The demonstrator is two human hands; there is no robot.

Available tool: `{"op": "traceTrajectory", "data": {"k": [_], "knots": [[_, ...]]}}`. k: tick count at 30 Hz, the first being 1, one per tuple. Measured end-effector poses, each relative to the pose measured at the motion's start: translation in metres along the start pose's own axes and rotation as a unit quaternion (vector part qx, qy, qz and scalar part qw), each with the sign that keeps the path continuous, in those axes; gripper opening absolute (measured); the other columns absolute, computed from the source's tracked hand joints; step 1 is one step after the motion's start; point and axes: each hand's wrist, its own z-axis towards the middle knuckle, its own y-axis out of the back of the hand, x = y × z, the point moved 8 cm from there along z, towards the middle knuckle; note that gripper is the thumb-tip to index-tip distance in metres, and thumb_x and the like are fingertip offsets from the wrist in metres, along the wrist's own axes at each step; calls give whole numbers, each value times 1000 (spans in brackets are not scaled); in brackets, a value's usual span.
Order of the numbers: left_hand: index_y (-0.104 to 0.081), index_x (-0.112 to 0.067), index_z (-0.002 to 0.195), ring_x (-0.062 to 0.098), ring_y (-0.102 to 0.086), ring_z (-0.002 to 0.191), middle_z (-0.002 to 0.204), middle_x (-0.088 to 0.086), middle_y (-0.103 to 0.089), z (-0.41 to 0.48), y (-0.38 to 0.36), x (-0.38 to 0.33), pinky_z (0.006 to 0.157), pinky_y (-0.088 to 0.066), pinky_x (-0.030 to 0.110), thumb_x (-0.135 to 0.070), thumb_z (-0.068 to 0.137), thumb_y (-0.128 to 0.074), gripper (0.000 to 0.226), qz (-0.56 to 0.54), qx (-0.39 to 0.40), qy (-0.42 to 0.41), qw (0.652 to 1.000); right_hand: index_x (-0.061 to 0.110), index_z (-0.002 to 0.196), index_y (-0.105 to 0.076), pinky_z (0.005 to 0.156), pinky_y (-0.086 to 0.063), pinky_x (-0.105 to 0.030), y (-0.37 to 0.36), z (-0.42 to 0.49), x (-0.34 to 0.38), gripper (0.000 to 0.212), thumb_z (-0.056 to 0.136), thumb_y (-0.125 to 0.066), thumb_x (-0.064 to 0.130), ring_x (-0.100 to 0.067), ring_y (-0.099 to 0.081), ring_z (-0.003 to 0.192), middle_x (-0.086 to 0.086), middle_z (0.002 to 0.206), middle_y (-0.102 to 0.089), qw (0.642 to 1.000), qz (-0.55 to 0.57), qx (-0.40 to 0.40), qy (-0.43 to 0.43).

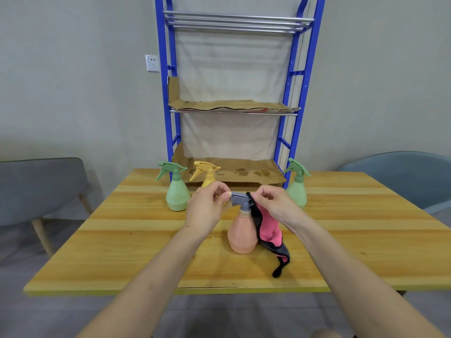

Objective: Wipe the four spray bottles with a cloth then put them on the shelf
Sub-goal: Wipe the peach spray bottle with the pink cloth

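Setting: plain indoor room, reads as a staged test or office-type space, not a lived-in home. Bare grey walls; one white wall socket point(152, 63). Grey floor. Wooden desk point(146, 240) in the middle, with two grey upholstered chairs point(41, 189) at its sides. Blue metal shelf rack point(296, 93) stands against the wall behind the desk, its tiers lined with torn cardboard point(231, 104). No decoration or household clutter visible.
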Motion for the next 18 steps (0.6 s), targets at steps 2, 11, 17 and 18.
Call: {"op": "traceTrajectory", "data": {"k": [2, 11, 17, 18], "knots": [[-63, -41, 88, 12, -66, 91, 88, -16, -71, -1, 0, -2, 87, -54, 48, -35, 97, -66, 11, -8, -2, 4, 1000, 16, 75, -68, 67, -44, -16, -6, 4, 16, 25, 100, -68, 22, -2, -55, 66, 9, 70, -66, 1000, -17, 8, 21], [-62, -46, 91, 13, -65, 97, 89, -19, -71, -4, 2, 3, 87, -55, 49, -40, 97, -66, 9, 0, -8, 6, 1000, 11, 83, -72, 73, -49, -26, -30, 11, 28, 21, 100, -69, 23, -9, -61, 70, -1, 76, -72, 999, 14, 39, 24], [-56, -53, 82, 12, -64, 95, 87, -20, -69, -3, 2, -1, 87, -54, 49, -38, 98, -65, 24, 14, -10, 12, 1000, 16, 81, -68, 76, -47, -25, -19, 9, 5, 21, 101, -67, 23, -11, -63, 79, 2, 82, -73, 993, 61, 76, -72], [-57, -51, 83, 12, -64, 94, 87, -20, -69, -3, 2, -1, 86, -54, 49, -38, 98, -65, 22, 9, -10, 13, 1000, 16, 81, -68, 75, -47, -25, -18, 8, 1, 21, 102, -66, 22, -13, -64, 80, 1, 83, -73, 988, 87, 91, -94]]}}
